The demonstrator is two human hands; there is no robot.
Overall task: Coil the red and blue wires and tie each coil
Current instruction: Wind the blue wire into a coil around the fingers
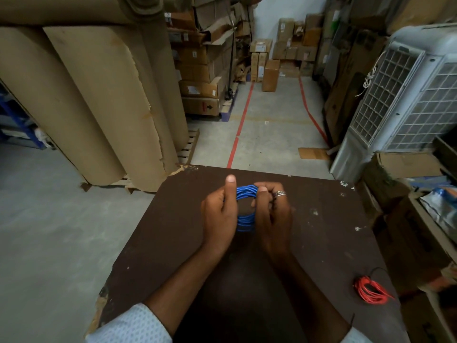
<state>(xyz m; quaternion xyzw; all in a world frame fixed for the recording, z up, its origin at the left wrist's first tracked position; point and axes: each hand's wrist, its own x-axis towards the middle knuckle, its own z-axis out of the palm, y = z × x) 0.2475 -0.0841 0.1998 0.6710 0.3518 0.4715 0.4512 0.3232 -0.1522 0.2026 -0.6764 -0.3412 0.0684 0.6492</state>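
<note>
Blue wire, coiled, sits above the middle of the brown table, held between both our hands: left hand curled round its left side, right hand pinching its right. It looks light and springy; we'd grip across the bundled strands. The red wire lies near right. Any tie is hidden.

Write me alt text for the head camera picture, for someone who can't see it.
Two hands, the left hand and the right hand, grip a coil of blue wire above a dark brown table. A red wire coil lies near the table's right edge, in a storeroom stacked with cardboard boxes.
</note>
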